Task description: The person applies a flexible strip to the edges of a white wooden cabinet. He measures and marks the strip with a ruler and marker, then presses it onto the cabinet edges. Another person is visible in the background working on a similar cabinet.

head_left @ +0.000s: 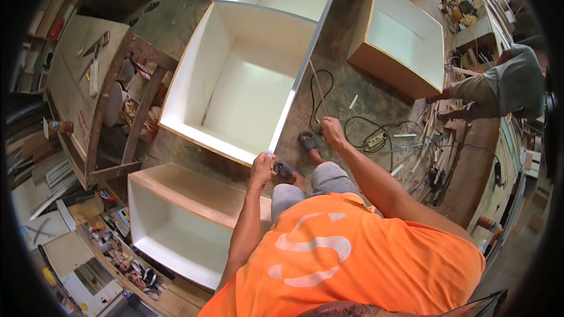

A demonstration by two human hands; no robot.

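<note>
A large open cabinet carcass (252, 76), white inside and divided by a panel, lies in front of me. My left hand (262, 170) is closed at its near right corner, with the fingers pinching the pale front edge (285, 111). To the right, over the floor, my right hand (333, 131) is closed round the lower end of a thin pale strip (318, 85). That strip runs up from the hand toward the cabinet's right edge. Whether its far end touches the edge I cannot tell.
A smaller white-lined box (405, 35) stands at the far right, another cabinet (182, 223) at the near left. A black cable (358, 126) and a power strip (376, 139) lie by my feet. A co-worker (499, 85) is at the right; a cluttered wooden workbench (82, 76) stands left.
</note>
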